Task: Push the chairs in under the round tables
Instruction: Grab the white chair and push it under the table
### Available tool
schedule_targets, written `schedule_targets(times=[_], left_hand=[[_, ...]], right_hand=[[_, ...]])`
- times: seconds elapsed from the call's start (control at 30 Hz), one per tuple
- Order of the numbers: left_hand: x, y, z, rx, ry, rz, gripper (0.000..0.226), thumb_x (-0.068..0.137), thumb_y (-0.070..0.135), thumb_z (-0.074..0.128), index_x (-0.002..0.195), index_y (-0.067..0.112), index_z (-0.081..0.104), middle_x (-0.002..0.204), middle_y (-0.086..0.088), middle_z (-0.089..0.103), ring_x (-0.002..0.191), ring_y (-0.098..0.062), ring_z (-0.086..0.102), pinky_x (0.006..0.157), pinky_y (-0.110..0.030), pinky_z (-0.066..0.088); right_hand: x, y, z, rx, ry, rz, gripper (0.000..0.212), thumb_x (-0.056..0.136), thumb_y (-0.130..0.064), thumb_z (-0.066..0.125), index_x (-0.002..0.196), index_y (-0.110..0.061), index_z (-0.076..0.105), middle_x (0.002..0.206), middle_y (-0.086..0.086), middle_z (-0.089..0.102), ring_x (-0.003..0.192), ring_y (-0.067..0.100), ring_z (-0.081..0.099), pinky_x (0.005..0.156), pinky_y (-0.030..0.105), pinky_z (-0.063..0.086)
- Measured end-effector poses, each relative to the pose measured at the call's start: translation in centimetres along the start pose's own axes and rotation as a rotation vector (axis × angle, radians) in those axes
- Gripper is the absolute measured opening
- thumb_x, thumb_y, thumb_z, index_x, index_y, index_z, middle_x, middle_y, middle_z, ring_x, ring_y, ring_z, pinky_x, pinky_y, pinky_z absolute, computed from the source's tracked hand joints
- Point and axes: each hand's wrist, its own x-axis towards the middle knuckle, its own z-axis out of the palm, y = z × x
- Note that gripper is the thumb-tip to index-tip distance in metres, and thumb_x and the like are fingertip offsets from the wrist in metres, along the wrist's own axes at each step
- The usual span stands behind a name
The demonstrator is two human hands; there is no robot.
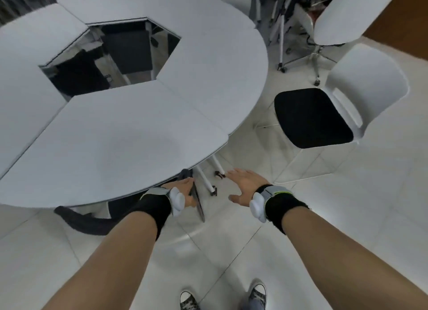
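Observation:
A round grey table (129,129) made of several curved segments fills the upper left, with an open hole in its middle. A dark chair (83,221) sits tucked under its near edge; only its curved backrest and right side show. My left hand (186,191) grips the right edge of that chair's back, just under the table rim. My right hand (243,184) hovers open beside it, fingers spread, touching nothing. A white chair with a black seat (315,117) stands apart from the table on the right, facing it.
Dark chairs (127,50) show through the table's central hole. A second table and another white chair (342,15) with a wheeled base stand at the top right. Table legs (206,180) on castors lie just ahead of my hands. My shoes (257,293) are on pale floor tiles.

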Motion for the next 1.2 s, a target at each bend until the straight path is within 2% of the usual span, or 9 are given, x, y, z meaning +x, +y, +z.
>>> schedule_targets(times=[0.07, 0.1, 0.23, 0.37, 0.67, 0.8, 0.87, 0.97, 1.2], left_hand=[[1.5, 6.4, -1.4, -0.021, 0.030, 0.028, 0.073, 0.087, 0.044, 0.058, 0.147, 0.016, 0.029, 0.155, -0.001, 0.034, 0.134, -0.024, 0.044, 0.101, -0.030, 0.039], [2.9, 11.9, -2.1, -0.018, 0.047, 0.055, 0.076, 0.087, 0.044, 0.058, 0.150, 0.017, 0.025, 0.156, -0.001, 0.032, 0.137, -0.023, 0.041, 0.104, -0.030, 0.038], [5.8, 24.3, -3.7, -0.162, 0.075, 0.109, 0.092, 0.085, 0.043, 0.063, 0.156, 0.015, 0.010, 0.162, -0.003, 0.017, 0.146, -0.023, 0.027, 0.117, -0.030, 0.028], [8.7, 35.1, -6.0, -0.100, 0.065, 0.147, 0.098, 0.084, 0.050, 0.060, 0.156, 0.014, 0.004, 0.164, 0.000, 0.008, 0.148, -0.025, 0.021, 0.118, -0.032, 0.025], [17.9, 49.5, -13.0, -0.031, 0.066, 0.161, 0.091, 0.092, 0.048, 0.052, 0.154, 0.004, 0.002, 0.164, -0.008, 0.002, 0.152, -0.021, 0.006, 0.122, -0.032, 0.011], [22.2, 59.1, -16.1, -0.010, 0.059, 0.211, 0.089, 0.092, 0.045, 0.053, 0.154, 0.004, 0.004, 0.163, -0.008, 0.006, 0.151, -0.022, 0.011, 0.120, -0.037, 0.012], [23.0, 61.7, -17.6, 0.006, 0.061, 0.208, 0.089, 0.092, 0.046, 0.052, 0.154, 0.006, 0.002, 0.164, -0.007, 0.004, 0.151, -0.024, 0.011, 0.120, -0.037, 0.012], [27.5, 67.9, -19.7, -0.017, 0.036, 0.218, 0.090, 0.092, 0.045, 0.053, 0.154, 0.005, 0.003, 0.164, -0.008, 0.004, 0.151, -0.024, 0.011, 0.120, -0.037, 0.013], [35.1, 76.8, -25.0, -0.149, 0.023, 0.082, 0.089, 0.091, 0.043, 0.056, 0.154, 0.004, 0.007, 0.163, -0.010, 0.009, 0.150, -0.023, 0.016, 0.118, -0.033, 0.018]], right_hand=[[-3.4, 5.4, -1.3, 0.011, 0.038, 0.074, 0.074, 0.088, -0.047, 0.052, 0.149, -0.021, 0.020, 0.158, 0.000, 0.022, 0.144, 0.020, 0.017, 0.117, 0.035, 0.010], [-6.2, 9.7, -2.1, 0.020, 0.054, 0.127, 0.074, 0.089, -0.048, 0.050, 0.150, -0.021, 0.018, 0.158, -0.001, 0.019, 0.146, 0.019, 0.013, 0.118, 0.035, 0.009], [-11.1, 18.5, -4.0, 0.051, 0.055, 0.226, 0.073, 0.091, -0.053, 0.043, 0.151, -0.022, 0.014, 0.160, -0.005, 0.012, 0.147, 0.015, 0.005, 0.119, 0.036, 0.006], [-15.6, 28.0, -6.6, 0.081, 0.099, 0.303, 0.070, 0.093, -0.056, 0.037, 0.151, -0.022, 0.014, 0.160, -0.004, 0.012, 0.147, 0.015, 0.005, 0.119, 0.036, 0.006], [-18.1, 44.5, -12.4, 0.107, 0.116, 0.440, 0.070, 0.093, -0.063, 0.023, 0.151, -0.026, 0.012, 0.160, -0.009, 0.008, 0.147, 0.011, 0.001, 0.119, 0.034, 0.001], [-19.5, 53.4, -14.6, 0.123, 0.079, 0.490, 0.068, 0.094, -0.061, 0.022, 0.151, -0.026, 0.011, 0.161, -0.008, 0.007, 0.147, 0.012, 0.000, 0.118, 0.035, 0.000], [-19.7, 55.6, -15.3, 0.118, 0.055, 0.474, 0.068, 0.094, -0.060, 0.022, 0.151, -0.025, 0.010, 0.161, -0.007, 0.008, 0.147, 0.014, 0.001, 0.118, 0.036, 0.001], [-19.7, 63.1, -17.3, 0.108, 0.040, 0.487, 0.068, 0.094, -0.061, 0.022, 0.151, -0.025, 0.011, 0.160, -0.008, 0.008, 0.147, 0.014, 0.000, 0.118, 0.036, 0.001], [-16.0, 77.4, -24.9, 0.012, -0.027, 0.351, 0.061, 0.098, -0.051, 0.025, 0.151, -0.025, 0.009, 0.161, -0.007, 0.004, 0.147, 0.014, 0.000, 0.120, 0.037, 0.002]])
